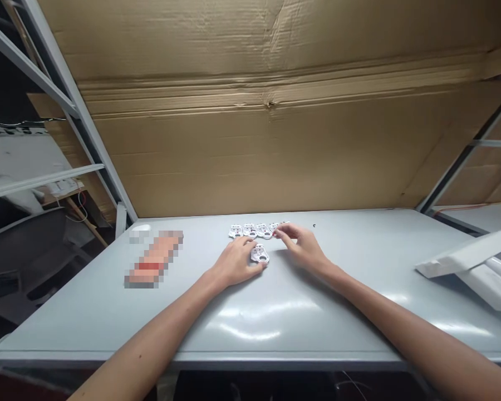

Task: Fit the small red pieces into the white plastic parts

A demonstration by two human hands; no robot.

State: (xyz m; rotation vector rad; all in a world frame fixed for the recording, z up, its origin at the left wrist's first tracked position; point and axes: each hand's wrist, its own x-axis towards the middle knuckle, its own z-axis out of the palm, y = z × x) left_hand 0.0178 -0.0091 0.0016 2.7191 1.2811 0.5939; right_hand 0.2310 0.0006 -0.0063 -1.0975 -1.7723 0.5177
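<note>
A small white flat part (259, 254) with a round hole and red marks lies on the grey table, gripped at its left side between the thumb and fingers of my left hand (237, 263). Behind it, several similar white parts (249, 230) form a row; the right end of the row is hidden by my right hand (300, 245). That hand's thumb and index finger are pinched together beside the row. A tiny reddish spot shows at their tips, too small to name.
On the left lie a blurred orange object (156, 259) and a white rounded piece (141, 228). White long pieces (480, 262) rest at the right edge. A tiny dark bit (314, 225) lies behind my right hand. Cardboard (250, 161) walls the table's back.
</note>
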